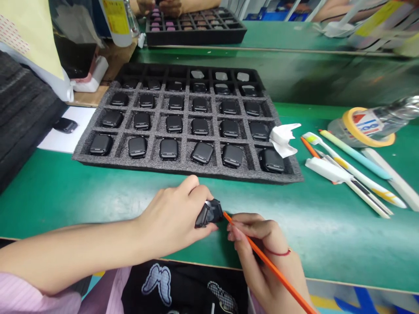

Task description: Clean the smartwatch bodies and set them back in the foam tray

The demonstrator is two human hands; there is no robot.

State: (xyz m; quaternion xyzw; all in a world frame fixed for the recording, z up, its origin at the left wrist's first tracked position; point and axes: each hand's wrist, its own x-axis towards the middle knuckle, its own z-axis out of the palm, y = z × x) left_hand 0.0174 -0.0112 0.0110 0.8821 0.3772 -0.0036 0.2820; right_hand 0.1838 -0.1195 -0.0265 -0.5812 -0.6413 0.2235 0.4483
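My left hand (178, 218) is closed around a small black device (210, 212) that looks like a smartwatch case, held just above the table near its front edge. In my right hand (265, 244) is a long thin orange stick (271, 265), pinched between thumb and fingers like a pen. The stick's tip meets or nearly meets the right end of the watch case; I cannot tell if they touch. Beyond my hands lies a black foam tray (163, 168) with rows of compartments, most holding a similar black watch case (168, 148).
At right lie a toothbrush (356, 168), a white-handled tool (330, 170), a crumpled white tissue (283, 139) and a clear jar (347, 126). One black case (65, 125) rests on white paper at left, beside stacked dark foam (22, 109). Another person's hands (170, 6) work across the table.
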